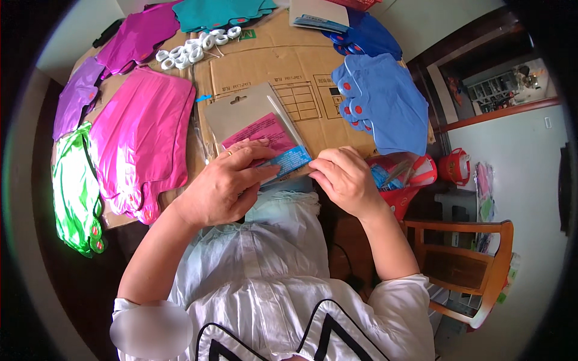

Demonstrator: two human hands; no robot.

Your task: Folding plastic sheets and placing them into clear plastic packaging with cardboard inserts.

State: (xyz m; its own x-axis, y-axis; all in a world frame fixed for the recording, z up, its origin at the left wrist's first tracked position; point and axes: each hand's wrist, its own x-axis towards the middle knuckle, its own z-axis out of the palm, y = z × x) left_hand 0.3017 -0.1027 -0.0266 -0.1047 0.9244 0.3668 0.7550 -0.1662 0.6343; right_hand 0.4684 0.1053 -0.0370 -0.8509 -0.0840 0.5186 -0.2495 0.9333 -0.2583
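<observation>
In front of me on the cardboard lies a flat packet with a grey-white backing card (232,111) that has a hanging slot. A pink folded sheet (274,129) and a blue printed strip (289,160) show on it, under what looks like a clear plastic sleeve. My left hand (226,177) rests across the pink sheet and the strip's left end, fingers laid out over them. At the strip's right end, my right hand (343,179) pinches the packet's near right corner between thumb and fingertips. Its other fingers are curled in.
Shiny foil balloons lie around the table: pink (144,132), green (78,186), purple (75,99), magenta (141,33), teal (226,13) and blue (391,102). White ribbon rolls (189,51) sit at the back. A red basket (421,171) and wooden chair (500,253) stand right.
</observation>
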